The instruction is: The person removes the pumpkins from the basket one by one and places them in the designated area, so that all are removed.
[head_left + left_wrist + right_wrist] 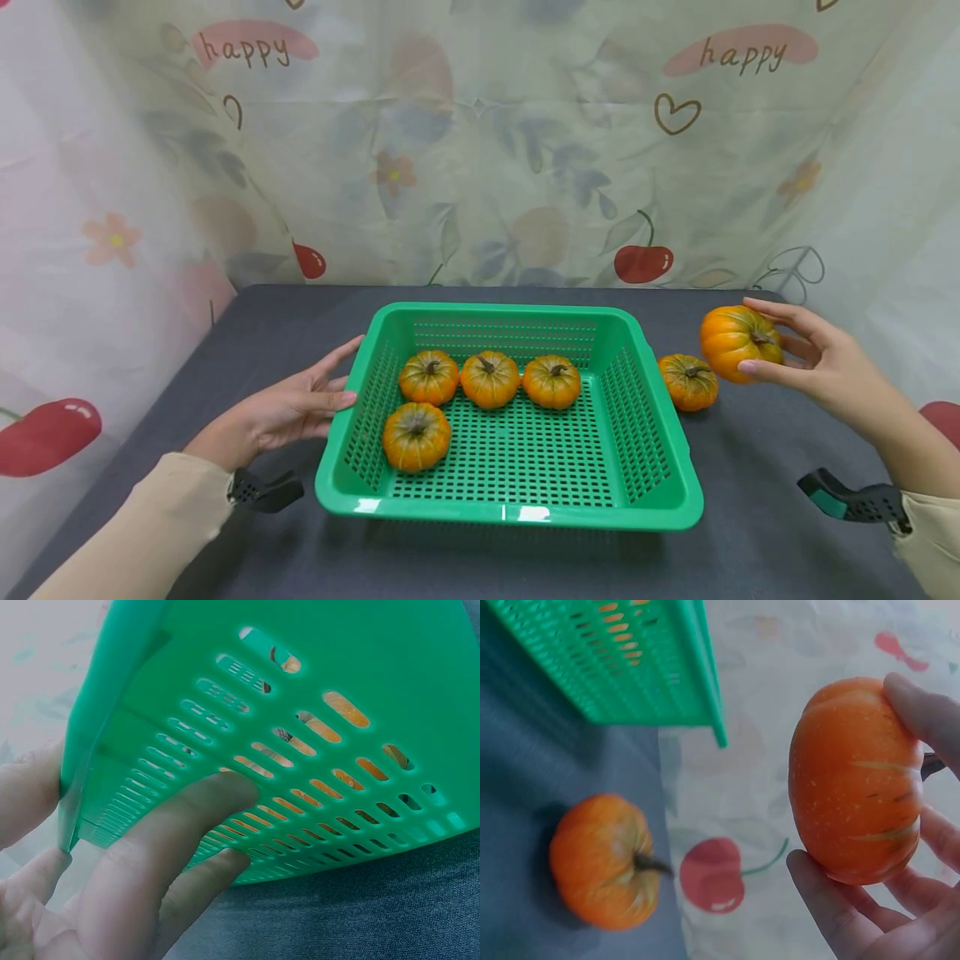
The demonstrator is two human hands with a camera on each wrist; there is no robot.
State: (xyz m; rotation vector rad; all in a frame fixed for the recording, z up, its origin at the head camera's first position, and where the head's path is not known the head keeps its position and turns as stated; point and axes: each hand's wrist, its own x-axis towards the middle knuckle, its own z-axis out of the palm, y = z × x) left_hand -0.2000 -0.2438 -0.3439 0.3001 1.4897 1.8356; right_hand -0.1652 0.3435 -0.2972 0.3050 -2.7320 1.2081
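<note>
My right hand (832, 358) grips a small orange pumpkin (738, 342), raised over the right side of the table. In the right wrist view, thumb and fingers wrap the pumpkin (859, 784) from its stem side. Another pumpkin (687, 383) sits on the table between that hand and a green plastic basket (510, 514). At the basket's left side, my left hand (292, 408) holds the rim. The left wrist view shows fingers (161, 847) under the rim against the slotted wall. Inside, three pumpkins (490, 380) form a back row, with one (417, 437) in front at the left.
The dark table (300, 312) ends at the back against a printed curtain (480, 167), which also hangs along both sides. A black band (266, 492) is on the left wrist, and another (855, 497) on the right.
</note>
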